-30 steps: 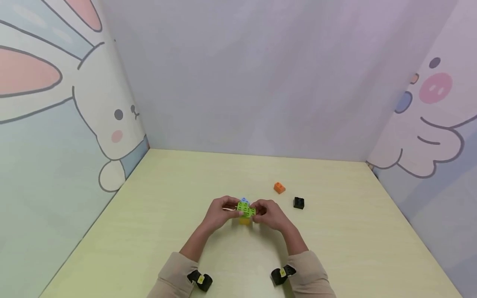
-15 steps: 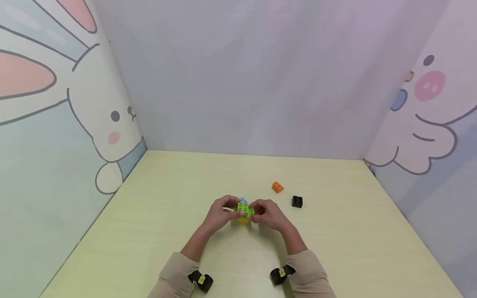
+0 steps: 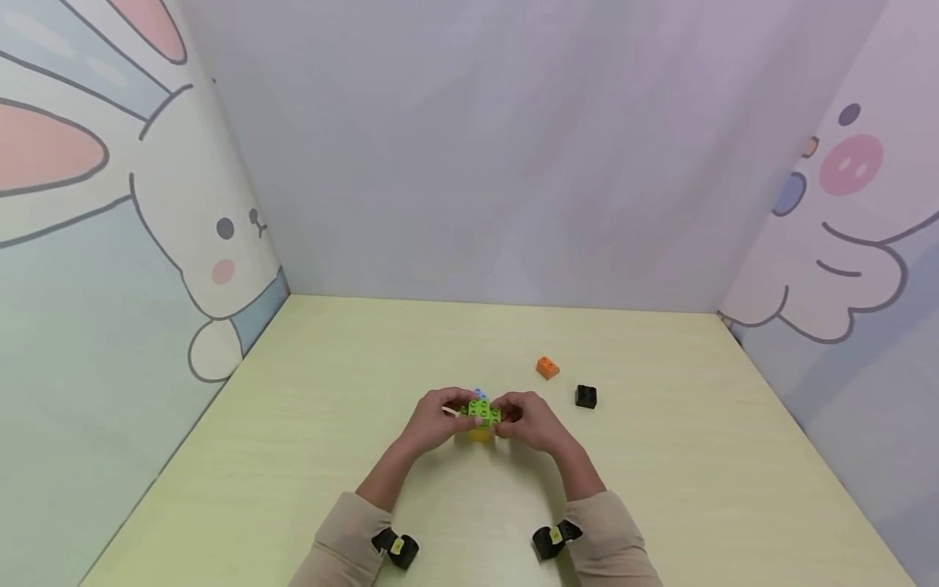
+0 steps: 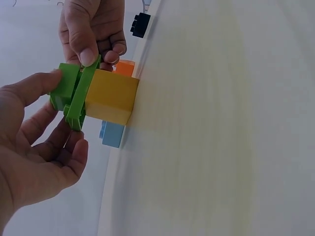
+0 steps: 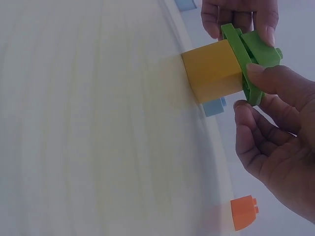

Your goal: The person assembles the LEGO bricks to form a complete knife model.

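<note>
A yellow block (image 4: 112,96) stands on the table, with a thin green plate (image 4: 81,98) lying across its top. Above that plate sits a green brick (image 4: 64,83), which looks tilted against it in the right wrist view. My left hand (image 3: 429,421) pinches the green brick, thumb on its near side and fingers curled behind. From the other side, my right hand (image 3: 537,423) pinches the end of the green plate between thumb and fingers. Just behind the stack, partly hidden, is a blue brick (image 4: 113,135).
Beyond my right hand lie an orange brick (image 3: 547,368) with a sloped side and a black brick (image 3: 586,397), set apart from each other. A pale curtain (image 3: 469,155) closes off the table's (image 3: 367,342) far edge, with cartoon-printed panels on both sides.
Both hands keep their hold in nearly the same place. The green brick has turned slightly over the plate, and more of the plate's left end shows. The head view has shifted a little.
</note>
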Demonstrator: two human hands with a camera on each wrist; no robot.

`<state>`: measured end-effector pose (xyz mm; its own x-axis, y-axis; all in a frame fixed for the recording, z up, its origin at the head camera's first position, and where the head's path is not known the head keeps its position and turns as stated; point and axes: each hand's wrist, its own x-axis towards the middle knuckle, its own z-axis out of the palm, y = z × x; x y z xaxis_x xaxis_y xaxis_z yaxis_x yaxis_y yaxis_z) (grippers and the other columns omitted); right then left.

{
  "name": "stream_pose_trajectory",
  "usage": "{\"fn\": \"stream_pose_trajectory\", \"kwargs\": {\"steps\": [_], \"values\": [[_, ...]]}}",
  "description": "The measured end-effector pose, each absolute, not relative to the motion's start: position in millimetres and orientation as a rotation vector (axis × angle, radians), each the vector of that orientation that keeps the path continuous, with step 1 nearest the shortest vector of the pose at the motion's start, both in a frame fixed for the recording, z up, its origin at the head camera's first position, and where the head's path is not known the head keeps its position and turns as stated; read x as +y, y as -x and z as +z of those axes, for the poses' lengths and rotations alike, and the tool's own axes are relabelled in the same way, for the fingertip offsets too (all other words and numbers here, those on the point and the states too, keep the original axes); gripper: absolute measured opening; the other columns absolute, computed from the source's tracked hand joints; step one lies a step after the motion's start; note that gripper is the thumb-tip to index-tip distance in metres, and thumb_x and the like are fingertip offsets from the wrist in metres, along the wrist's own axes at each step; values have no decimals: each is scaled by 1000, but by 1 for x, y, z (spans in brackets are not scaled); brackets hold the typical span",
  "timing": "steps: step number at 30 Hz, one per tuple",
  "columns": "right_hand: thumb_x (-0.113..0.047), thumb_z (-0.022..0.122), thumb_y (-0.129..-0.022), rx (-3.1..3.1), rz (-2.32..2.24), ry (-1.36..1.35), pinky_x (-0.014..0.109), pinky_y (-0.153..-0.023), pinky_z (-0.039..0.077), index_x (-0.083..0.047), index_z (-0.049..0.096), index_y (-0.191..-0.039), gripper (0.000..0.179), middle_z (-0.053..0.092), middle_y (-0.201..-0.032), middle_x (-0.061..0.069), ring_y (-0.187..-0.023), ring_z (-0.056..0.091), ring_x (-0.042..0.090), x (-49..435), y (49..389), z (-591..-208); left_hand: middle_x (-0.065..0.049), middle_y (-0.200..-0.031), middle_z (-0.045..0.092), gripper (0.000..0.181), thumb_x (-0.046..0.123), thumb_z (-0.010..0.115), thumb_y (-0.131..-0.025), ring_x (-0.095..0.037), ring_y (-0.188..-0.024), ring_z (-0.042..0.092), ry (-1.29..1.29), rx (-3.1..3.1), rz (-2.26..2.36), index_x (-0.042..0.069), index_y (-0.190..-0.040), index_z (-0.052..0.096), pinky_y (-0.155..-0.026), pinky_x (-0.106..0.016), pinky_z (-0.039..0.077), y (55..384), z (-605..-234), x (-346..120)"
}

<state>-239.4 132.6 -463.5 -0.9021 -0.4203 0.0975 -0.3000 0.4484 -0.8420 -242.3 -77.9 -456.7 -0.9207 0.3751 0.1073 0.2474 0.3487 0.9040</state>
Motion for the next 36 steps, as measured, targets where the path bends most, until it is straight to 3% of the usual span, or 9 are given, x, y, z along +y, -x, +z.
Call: {"fn": "stream_pose_trajectory", "kwargs": {"steps": [13, 26, 36], "values": [[-1, 70, -79, 2550, -1462, 627, 28, -64, 46, 2, 66, -104, 25, 61, -82, 1, -73, 54, 15, 139, 239, -463, -1, -95, 60, 31, 20, 75, -79, -21, -88, 55, -678, 2562, 1523, 5, -104, 65, -72, -34, 45, 244, -456, -73], [0, 68, -80, 2517, -1445, 657, 27, -64, 45, 1, 66, -105, 26, 61, -82, 1, -74, 53, 16, 139, 241, -462, 5, -92, 63, 21, 18, 74, -79, -16, -91, 56, -686, 2561, 1473, 12, -98, 68, -70, -32, 48, 244, -450, -76], [-1, 70, -79, 2524, -1429, 663, 26, -64, 45, 2, 66, -106, 27, 61, -82, 2, -72, 52, 15, 139, 243, -461, 6, -94, 64, 23, 23, 75, -78, -20, -97, 53, -608, 2527, 1487, 15, -99, 70, -82, -46, 41, 246, -450, -78]]}}
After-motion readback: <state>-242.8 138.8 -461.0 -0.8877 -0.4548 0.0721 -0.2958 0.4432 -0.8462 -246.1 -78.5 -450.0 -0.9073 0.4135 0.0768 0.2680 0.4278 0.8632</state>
